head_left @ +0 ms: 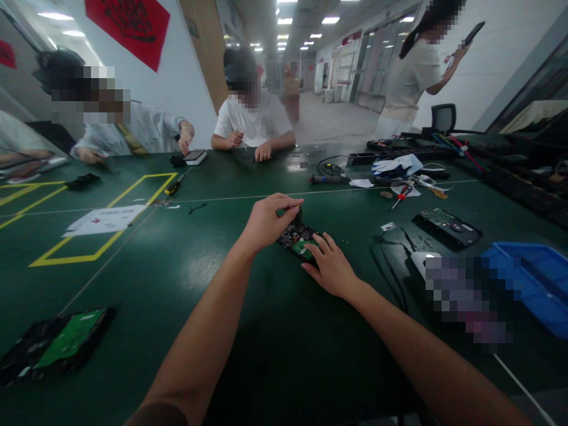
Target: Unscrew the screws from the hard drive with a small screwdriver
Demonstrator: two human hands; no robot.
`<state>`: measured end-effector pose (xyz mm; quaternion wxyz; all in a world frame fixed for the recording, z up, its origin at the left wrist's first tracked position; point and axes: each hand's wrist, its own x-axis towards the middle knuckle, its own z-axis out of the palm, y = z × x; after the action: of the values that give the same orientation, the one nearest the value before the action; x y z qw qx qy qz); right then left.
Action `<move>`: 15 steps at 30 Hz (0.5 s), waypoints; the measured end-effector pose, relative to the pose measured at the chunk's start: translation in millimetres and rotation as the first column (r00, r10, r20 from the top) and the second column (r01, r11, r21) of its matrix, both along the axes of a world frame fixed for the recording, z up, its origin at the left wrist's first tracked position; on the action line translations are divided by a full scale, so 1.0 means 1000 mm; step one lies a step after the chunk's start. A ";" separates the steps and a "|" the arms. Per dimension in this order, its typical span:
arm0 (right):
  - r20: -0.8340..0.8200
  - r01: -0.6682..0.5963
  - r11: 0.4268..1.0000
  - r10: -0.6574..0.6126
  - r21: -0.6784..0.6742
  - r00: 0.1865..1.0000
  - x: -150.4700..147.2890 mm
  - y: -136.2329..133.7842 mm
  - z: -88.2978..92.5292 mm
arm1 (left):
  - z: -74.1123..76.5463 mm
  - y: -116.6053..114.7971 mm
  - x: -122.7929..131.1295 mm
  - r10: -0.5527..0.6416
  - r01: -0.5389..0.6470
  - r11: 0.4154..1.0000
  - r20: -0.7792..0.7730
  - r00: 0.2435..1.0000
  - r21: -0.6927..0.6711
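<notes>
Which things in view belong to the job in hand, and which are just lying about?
In use:
drive, right hand on it
dark tool, gripped by left hand

Seemingly just lying about:
red screwdriver
yellow screwdriver
papers
blue bin
left drive
right drive

Dim foreground, ceiling lights (331, 20), glare on tabletop (199, 272), stretched edges

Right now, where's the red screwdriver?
In the head view, the red screwdriver lies right of centre on the table, just nearer than the white-and-blue bundle.

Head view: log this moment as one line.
left hand: gripping dark tool; right hand: resting on hard drive; drive: lying on green table
</notes>
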<state>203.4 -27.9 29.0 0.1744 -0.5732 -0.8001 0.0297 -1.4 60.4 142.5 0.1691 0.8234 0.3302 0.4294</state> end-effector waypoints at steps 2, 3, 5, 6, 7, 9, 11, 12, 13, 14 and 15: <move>0.004 0.007 1.000 -0.007 -0.003 1.000 0.000 -0.001 0.001 | 0.000 0.001 -0.001 -0.013 0.013 1.000 0.022 1.000 -0.025; 0.005 0.012 1.000 -0.012 -0.004 1.000 0.000 -0.001 0.001 | -0.001 0.002 -0.001 -0.017 0.018 0.999 0.033 0.999 -0.034; 0.009 0.017 1.000 -0.017 -0.009 1.000 -0.001 0.000 0.001 | -0.002 0.004 -0.001 -0.008 0.011 0.998 0.059 0.998 -0.054; 0.011 0.019 1.000 -0.019 -0.011 1.000 -0.001 0.000 0.001 | -0.003 0.004 -0.001 0.005 -0.001 0.998 0.075 0.997 -0.055; 0.013 0.016 1.000 -0.016 -0.014 1.000 -0.001 0.000 0.001 | -0.003 0.005 0.000 0.017 -0.013 0.999 0.089 0.996 -0.053; 0.007 0.012 1.000 -0.012 -0.013 1.000 -0.001 0.001 0.001 | -0.003 0.005 0.001 0.018 -0.012 0.998 0.103 0.995 -0.057; -0.001 0.020 1.000 -0.020 -0.009 1.000 -0.001 0.001 0.001 | -0.003 0.005 0.002 0.014 -0.005 0.997 0.116 0.993 -0.076; -0.005 0.026 1.000 -0.026 -0.004 1.000 -0.001 0.001 0.002 | -0.002 0.006 0.003 0.010 0.000 0.996 0.119 0.993 -0.088; -0.008 0.026 1.000 -0.026 -0.003 1.000 -0.001 0.001 0.002 | -0.002 0.006 0.003 0.010 0.002 0.995 0.124 0.992 -0.096; -0.010 0.027 1.000 -0.027 -0.003 1.000 -0.001 0.001 0.002 | -0.002 0.006 0.004 0.010 0.003 0.994 0.125 0.992 -0.105; -0.010 0.029 1.000 -0.029 -0.003 1.000 -0.001 0.001 0.002 | -0.002 0.007 0.004 0.007 0.007 0.993 0.124 0.992 -0.114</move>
<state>202.7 -26.8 31.1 0.1777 -0.5847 -0.7909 0.0312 2.6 66.9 140.1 0.2361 0.7840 0.3431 0.4603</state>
